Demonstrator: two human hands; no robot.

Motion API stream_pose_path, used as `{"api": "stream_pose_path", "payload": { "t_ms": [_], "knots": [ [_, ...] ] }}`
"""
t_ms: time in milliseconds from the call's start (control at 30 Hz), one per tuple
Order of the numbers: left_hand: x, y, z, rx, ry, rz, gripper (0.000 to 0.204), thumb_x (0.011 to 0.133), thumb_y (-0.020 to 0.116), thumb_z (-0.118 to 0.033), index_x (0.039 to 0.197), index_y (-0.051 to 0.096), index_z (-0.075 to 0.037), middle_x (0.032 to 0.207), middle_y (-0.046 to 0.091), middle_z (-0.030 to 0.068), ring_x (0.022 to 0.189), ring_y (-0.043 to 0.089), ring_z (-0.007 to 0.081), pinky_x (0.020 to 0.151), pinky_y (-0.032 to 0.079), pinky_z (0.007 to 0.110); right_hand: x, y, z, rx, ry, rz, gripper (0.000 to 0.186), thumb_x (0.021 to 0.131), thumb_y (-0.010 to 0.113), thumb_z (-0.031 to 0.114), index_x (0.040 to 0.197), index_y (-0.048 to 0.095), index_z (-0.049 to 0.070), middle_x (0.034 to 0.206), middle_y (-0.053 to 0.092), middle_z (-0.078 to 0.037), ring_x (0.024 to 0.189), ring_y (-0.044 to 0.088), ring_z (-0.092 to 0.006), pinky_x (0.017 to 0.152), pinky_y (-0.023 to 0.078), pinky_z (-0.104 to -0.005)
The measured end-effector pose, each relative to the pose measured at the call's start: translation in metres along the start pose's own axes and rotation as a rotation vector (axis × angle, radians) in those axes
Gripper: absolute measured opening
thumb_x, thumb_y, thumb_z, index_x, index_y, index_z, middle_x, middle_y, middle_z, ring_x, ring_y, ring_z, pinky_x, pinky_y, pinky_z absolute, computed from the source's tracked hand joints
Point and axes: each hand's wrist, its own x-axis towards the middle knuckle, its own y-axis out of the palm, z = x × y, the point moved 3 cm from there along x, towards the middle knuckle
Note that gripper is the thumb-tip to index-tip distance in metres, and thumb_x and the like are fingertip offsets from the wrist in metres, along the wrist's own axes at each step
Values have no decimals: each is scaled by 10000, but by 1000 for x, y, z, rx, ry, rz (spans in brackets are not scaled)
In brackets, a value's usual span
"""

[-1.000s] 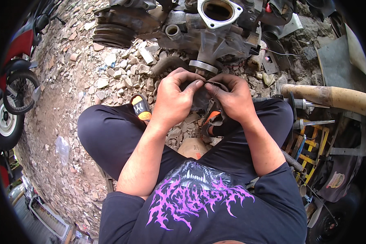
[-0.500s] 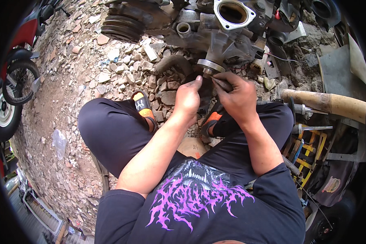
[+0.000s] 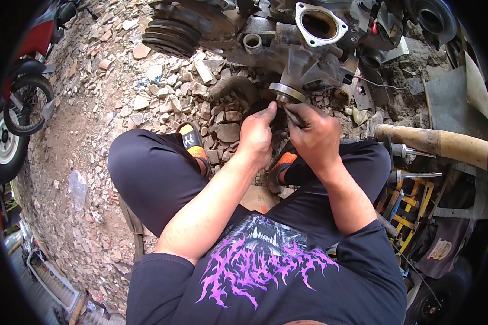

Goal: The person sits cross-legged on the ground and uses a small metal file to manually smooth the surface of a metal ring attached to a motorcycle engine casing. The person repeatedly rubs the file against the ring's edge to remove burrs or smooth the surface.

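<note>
A clear plastic bag (image 3: 77,187) lies crumpled on the rubble ground (image 3: 92,124) at nine o'clock. At four o'clock a dark cloth (image 3: 444,246) carries a round pale emblem. The person sits cross-legged, with an orange-and-black sandal (image 3: 192,143) at ten o'clock of the hands. The left hand (image 3: 256,135) and right hand (image 3: 315,132) meet just below a round metal flange (image 3: 287,92) on the grimy grey engine assembly (image 3: 309,49) at twelve o'clock. Both are curled nearly closed: the right pinches a thin metal piece (image 3: 293,115); the left's fingertips press beside it, though I cannot tell what they grip. A wooden handle (image 3: 434,143) lies at three o'clock.
</note>
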Motion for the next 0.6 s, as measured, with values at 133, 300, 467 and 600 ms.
{"api": "stream_pose_path", "payload": {
  "t_ms": [133,300,467,600],
  "knots": [
    [-3,2,-1,75,5,17,394,1137,459,-333,1272,630,-4,1174,709,101,1049,700,221,890,575,384,0,-3,7,-48,-25,-15,227,799,761,78,1020,781,127,880,738,-96,730,720,-352,629,570,-425],
    [-3,2,-1,46,12,14,386,1133,476,-333,1274,630,-9,1163,707,96,1033,697,220,868,574,383,0,-4,3,23,-7,-49,222,808,752,61,1018,780,127,882,711,-93,721,706,-365,632,566,-434],
    [-2,0,2,-1,11,24,375,1131,482,-327,1271,630,-12,1170,702,95,1045,696,215,898,581,386,9,0,8,40,-15,-31,187,810,753,56,990,769,99,873,702,-105,721,703,-364,633,562,-440],
    [0,-1,1,-24,51,31,355,1136,476,-284,1246,635,14,1148,706,109,1029,703,200,896,589,369,12,3,10,52,-40,-30,166,813,752,47,975,763,80,853,684,-123,721,701,-371,637,561,-449]
  ]
}}
